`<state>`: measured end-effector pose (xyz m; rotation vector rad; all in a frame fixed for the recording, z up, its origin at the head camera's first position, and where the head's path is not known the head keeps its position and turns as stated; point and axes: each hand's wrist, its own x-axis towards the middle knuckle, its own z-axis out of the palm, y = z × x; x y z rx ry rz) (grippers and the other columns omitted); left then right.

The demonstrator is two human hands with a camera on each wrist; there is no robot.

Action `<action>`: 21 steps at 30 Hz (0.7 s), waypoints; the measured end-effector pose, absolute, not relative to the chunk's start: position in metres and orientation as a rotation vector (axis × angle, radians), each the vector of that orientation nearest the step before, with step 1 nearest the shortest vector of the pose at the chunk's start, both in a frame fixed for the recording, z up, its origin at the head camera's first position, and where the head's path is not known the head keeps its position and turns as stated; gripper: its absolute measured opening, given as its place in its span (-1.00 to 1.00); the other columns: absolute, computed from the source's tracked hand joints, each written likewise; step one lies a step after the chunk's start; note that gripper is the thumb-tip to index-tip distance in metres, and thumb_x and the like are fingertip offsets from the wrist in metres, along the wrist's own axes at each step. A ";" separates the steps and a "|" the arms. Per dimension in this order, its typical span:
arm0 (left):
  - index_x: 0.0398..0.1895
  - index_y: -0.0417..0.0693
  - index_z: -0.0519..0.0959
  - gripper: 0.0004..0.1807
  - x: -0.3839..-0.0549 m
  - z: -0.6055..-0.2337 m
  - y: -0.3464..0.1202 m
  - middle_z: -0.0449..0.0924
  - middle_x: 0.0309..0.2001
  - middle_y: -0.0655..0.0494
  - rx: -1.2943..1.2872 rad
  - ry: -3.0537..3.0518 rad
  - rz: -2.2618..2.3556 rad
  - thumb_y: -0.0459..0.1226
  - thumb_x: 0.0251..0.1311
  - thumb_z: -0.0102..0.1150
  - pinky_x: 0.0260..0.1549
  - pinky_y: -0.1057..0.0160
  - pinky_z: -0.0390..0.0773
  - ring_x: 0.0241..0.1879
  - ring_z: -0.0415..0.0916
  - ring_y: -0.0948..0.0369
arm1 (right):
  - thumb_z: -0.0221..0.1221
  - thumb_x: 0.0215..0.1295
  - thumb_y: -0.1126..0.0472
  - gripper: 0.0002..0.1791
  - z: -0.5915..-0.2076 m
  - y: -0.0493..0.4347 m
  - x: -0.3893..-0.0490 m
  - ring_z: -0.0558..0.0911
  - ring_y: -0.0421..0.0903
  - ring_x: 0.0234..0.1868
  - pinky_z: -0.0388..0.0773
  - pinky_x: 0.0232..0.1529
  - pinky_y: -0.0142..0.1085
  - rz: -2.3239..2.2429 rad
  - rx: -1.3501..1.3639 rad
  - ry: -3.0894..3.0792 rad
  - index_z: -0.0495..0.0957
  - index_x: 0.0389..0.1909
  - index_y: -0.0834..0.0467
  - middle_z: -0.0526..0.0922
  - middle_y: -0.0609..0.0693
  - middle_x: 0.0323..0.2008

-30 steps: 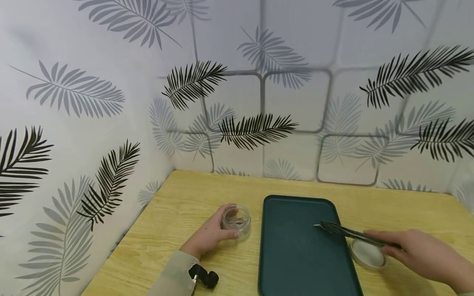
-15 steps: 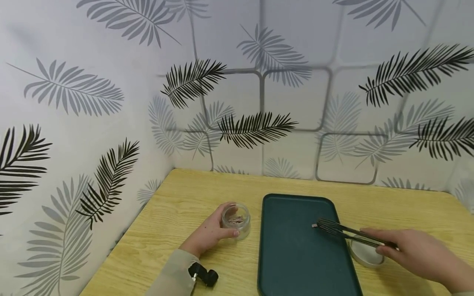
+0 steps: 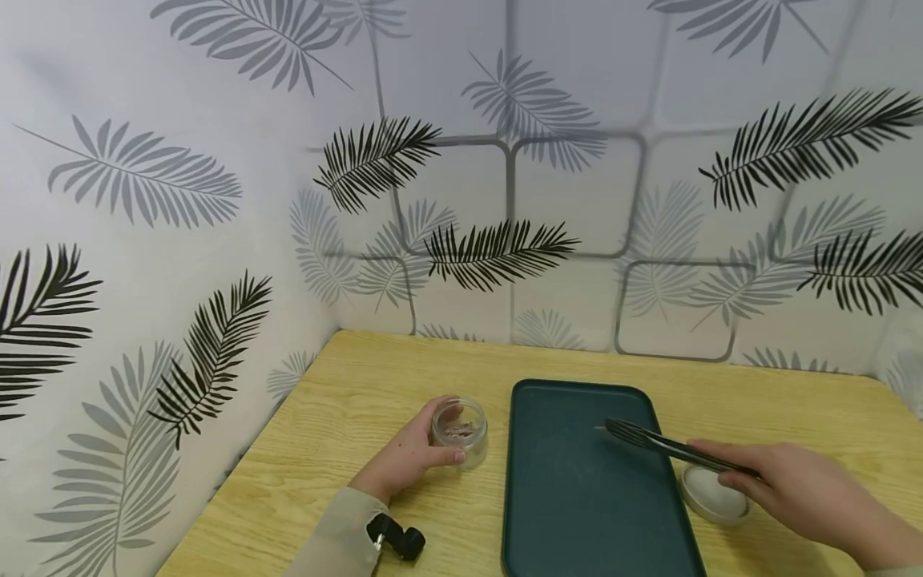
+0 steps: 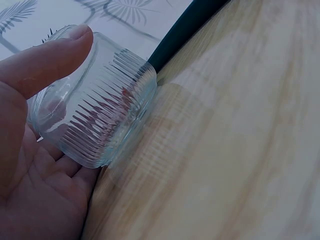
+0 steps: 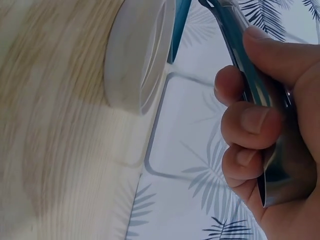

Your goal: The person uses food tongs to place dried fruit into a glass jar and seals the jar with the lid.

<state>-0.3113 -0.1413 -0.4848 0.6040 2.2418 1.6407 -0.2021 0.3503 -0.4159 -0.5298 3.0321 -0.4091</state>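
My left hand point(image 3: 414, 453) holds a clear glass jar point(image 3: 472, 455) standing on the table, left of a dark green tray point(image 3: 577, 497). Ribbed glass shows in the left wrist view, with the thumb along the jar point(image 4: 107, 100) and the fingers on its other side. Small pinkish-brown bits lie at the jar's bottom. In my right hand point(image 3: 800, 489) is a pair of metal tongs point(image 3: 671, 445), gripped by the handles. Their tips are over the tray's upper right part, close together. A small pale piece sticks out at the tips; its kind is too small to tell.
A round white lid point(image 3: 715, 493) lies on the table at the tray's right edge, under the tongs' handles. The wooden table point(image 3: 382, 377) meets patterned walls at the back and left. A black strap device point(image 3: 397, 537) is at the left sleeve.
The tongs and right hand have shifted slightly left over the tray. The tongs' arms, spread half a second ago, look closer together now. The left hand and jar stay put.
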 end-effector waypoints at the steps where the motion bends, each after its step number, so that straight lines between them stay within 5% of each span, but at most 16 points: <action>1: 0.55 0.15 0.15 -0.09 -0.311 -0.484 -0.141 0.24 0.50 0.04 0.604 2.240 1.644 -0.14 0.20 0.46 0.39 -0.09 0.10 0.49 0.13 0.06 | 0.26 0.38 0.04 -0.47 -0.415 0.348 -0.202 0.18 -0.32 -0.69 0.21 -0.61 -0.35 -0.407 -0.534 3.038 0.51 0.37 -0.22 0.60 -0.40 -0.33; 18: 0.56 0.13 0.13 -0.08 -0.310 -0.485 -0.141 0.24 0.50 0.00 0.622 2.237 1.643 -0.16 0.21 0.45 0.39 -0.11 0.10 0.48 0.15 0.04 | 0.23 0.42 0.03 -0.43 -0.400 0.296 -0.212 0.33 -0.43 -0.56 0.29 -0.45 -0.35 -0.488 -0.845 3.056 0.42 0.43 -0.27 0.68 -0.34 -0.21; 21: 0.56 0.13 0.14 -0.08 -0.311 -0.486 -0.141 0.24 0.49 0.01 0.636 2.240 1.643 -0.17 0.21 0.45 0.37 -0.10 0.12 0.47 0.16 0.05 | 0.22 0.44 0.03 -0.42 -0.394 0.283 -0.216 0.34 -0.42 -0.56 0.29 -0.45 -0.35 -0.490 -0.907 3.050 0.39 0.45 -0.25 0.57 -0.40 -0.37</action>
